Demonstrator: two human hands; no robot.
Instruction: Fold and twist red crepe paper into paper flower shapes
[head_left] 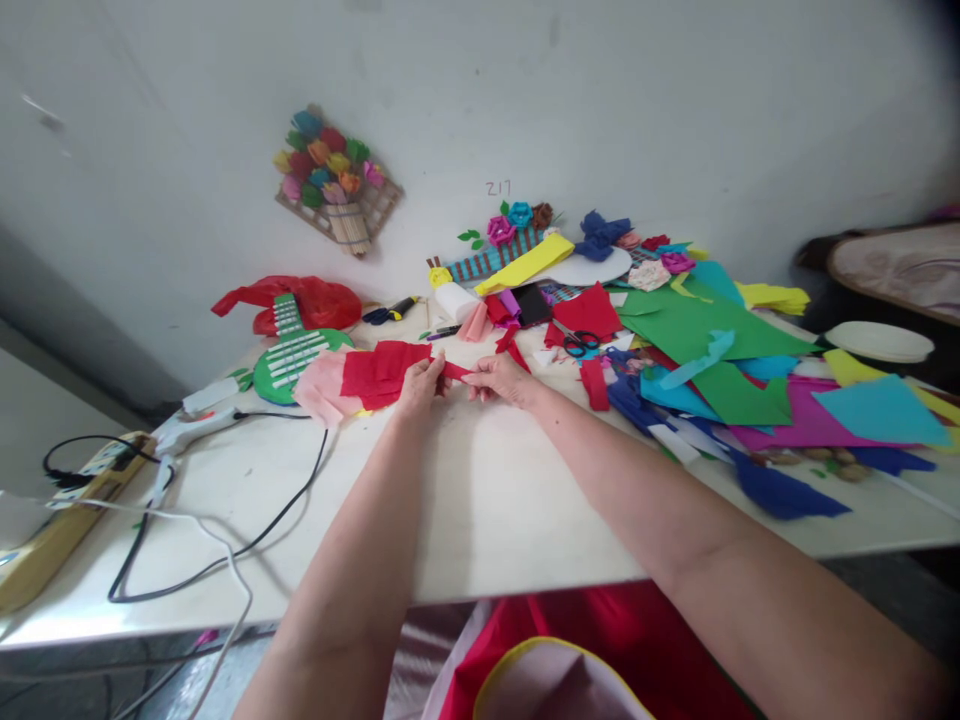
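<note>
Between my two hands a small strip of red crepe paper point(456, 371) is stretched just above the table. My left hand point(424, 380) pinches its left end, fingers pressed together. The right end sits between the thumb and fingers of my right hand point(501, 381). Just left of my left hand lies a larger piece of red crepe paper point(382, 374), partly over a pale pink sheet point(324, 388). Another red strip point(512, 347) lies behind my right hand. Black-handled scissors point(581, 343) rest to the right, beside a red paper piece point(595, 384).
Coloured paper sheets point(697, 320) pile up on the right. A green guitar-shaped craft point(296, 355) and a red plastic bag point(322, 303) stand at the left. A white glue gun point(196, 430), black cable point(300, 492) and power strip point(75, 515) occupy the left edge.
</note>
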